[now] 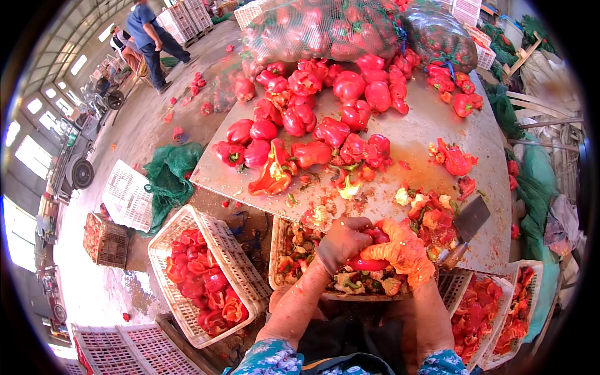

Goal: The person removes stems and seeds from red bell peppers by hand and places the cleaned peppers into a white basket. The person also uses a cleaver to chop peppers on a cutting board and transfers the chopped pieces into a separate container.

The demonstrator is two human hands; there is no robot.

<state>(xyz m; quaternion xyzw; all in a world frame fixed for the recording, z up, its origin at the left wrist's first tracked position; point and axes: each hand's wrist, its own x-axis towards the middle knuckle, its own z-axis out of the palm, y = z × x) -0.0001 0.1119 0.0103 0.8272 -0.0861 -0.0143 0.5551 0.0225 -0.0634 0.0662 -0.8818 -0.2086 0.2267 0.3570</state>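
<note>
Both hands meet over a plastic crate of pepper cores and scraps at the near table edge. My left hand grips a red bell pepper from one side; it looks bare or thinly gloved. My right hand, in a wet orange-stained glove, holds the same pepper from the other side. The fingers hide part of it. Right of the hands, a cleaver lies with its wooden handle at the table's edge, beside a heap of pepper scraps. Whole red peppers are spread over the metal-topped table.
A crate of opened peppers stands at left; more filled crates stand at right. Full mesh sacks line the table's far side. Green netting and loose peppers lie on the floor. Two people are at the far left.
</note>
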